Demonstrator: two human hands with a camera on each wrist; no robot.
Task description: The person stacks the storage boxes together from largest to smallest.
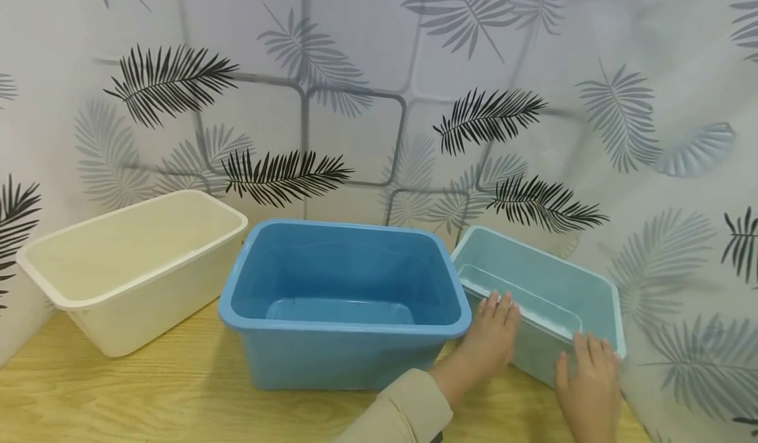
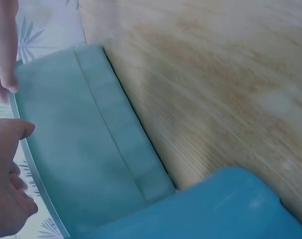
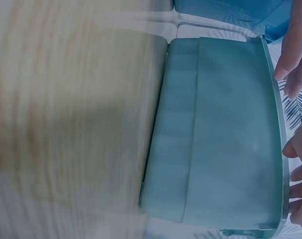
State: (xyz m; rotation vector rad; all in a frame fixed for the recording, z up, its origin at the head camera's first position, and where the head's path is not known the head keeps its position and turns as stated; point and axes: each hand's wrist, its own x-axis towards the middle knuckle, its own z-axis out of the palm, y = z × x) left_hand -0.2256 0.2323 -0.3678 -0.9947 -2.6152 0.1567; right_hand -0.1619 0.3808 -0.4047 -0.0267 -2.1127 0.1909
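A pale teal plastic bin [image 1: 535, 278] stands at an angle on the right, against the patterned sheet. My left hand [image 1: 490, 334] holds its near rim toward the left, fingers over the edge. Further right along the same rim, my right hand [image 1: 591, 384] grips with its fingers over the edge too. In the left wrist view, the left hand [image 2: 9, 174] has its thumb on the bin's outer wall [image 2: 86, 139]. The right wrist view shows the right hand [image 3: 301, 174] with its thumb at the rim and its fingers on the far side.
A larger blue bin [image 1: 349, 357] stands in the middle, close beside the teal one. To the left is a cream bin [image 1: 160, 311], set at an angle. All rest on a wood-grain table [image 1: 195, 397]. A leaf-patterned sheet [image 1: 367, 133] hangs behind.
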